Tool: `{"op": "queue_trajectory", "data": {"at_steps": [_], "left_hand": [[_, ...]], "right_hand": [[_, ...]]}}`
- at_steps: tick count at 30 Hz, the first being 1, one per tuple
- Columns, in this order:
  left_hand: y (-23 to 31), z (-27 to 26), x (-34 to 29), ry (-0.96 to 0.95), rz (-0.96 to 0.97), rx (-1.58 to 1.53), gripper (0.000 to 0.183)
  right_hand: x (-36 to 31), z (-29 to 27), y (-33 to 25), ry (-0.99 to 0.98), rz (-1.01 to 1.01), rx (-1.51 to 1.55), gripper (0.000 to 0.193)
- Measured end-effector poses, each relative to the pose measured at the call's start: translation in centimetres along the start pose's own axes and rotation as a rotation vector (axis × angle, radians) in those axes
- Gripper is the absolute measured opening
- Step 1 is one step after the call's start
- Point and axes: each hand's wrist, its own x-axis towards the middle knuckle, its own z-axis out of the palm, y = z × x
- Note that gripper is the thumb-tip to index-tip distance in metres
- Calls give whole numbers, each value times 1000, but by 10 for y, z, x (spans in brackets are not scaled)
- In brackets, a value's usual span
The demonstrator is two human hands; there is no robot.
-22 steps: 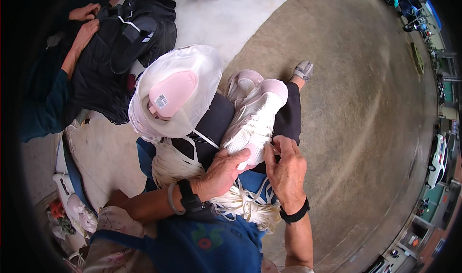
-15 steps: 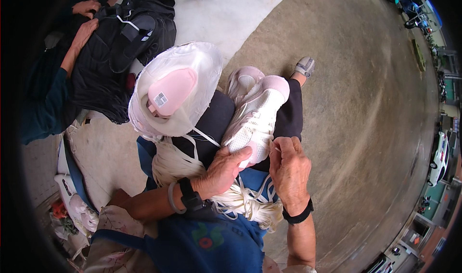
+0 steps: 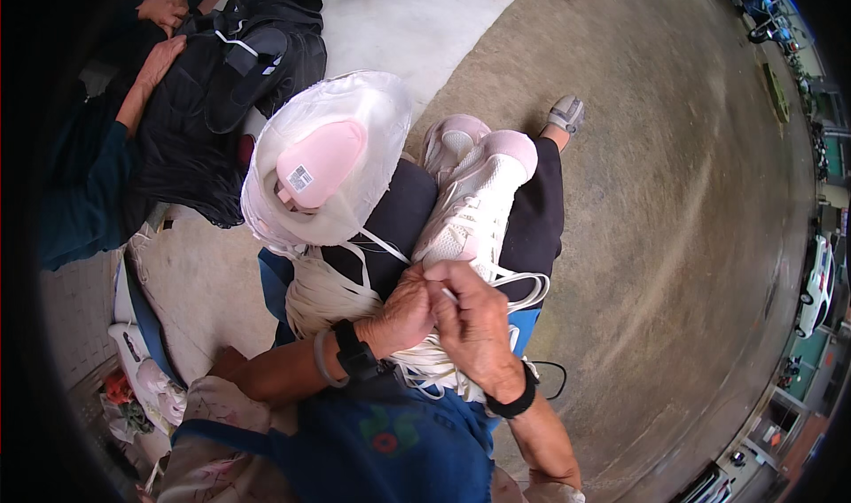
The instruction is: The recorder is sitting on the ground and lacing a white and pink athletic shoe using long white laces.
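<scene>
A white mesh sneaker (image 3: 483,197) with pink heel and tongue lies along my thighs, its heel away from me. My left hand (image 3: 406,315) is closed at the sneaker's near end, its fingertips partly covered by the other hand. Against it, my right hand (image 3: 477,326) pinches a white shoelace, whose pale tip sticks out between the fingers. A loop of shoelace (image 3: 536,283) curves out to the right of the sneaker. A second pink-and-white sneaker (image 3: 450,140) lies partly hidden behind the first. Bundles of cream laces (image 3: 324,295) hang across my lap.
On my left thigh sits a white bag-like holder (image 3: 377,104) with a pink insole (image 3: 324,162) inside. At upper left, another person's hands (image 3: 158,64) rest on a pile of black shoes (image 3: 257,69). More white-pink shoes (image 3: 155,379) lie at lower left. Parked vehicles (image 3: 815,286) line the far right.
My right hand has moved left and slightly down from the sneaker's right side to meet my left hand. A lace loop now shows at the right. The left thumb no longer lies over the tongue.
</scene>
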Motion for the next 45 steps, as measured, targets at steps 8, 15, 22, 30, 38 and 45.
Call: {"op": "queue_trajectory", "data": {"at_steps": [8,15,22,30,38,45], "left_hand": [[-3,-6,0,87,-139,29,38],[1,5,1,246,-143,274,28],[9,12,7,177,-186,62,30],[11,12,7,170,-221,26,33],[16,24,5,260,-243,47,35],[27,29,-5,273,-366,22,40]], "right_hand": [[-7,-11,-2,-93,141,78,20],[-6,-24,4,-69,75,-101,43],[-6,-30,23,79,-48,-563,60],[-1,-32,24,-7,-6,-569,52],[-18,-77,-6,-66,327,280,16],[-34,-52,-24,-221,182,320,17]]}}
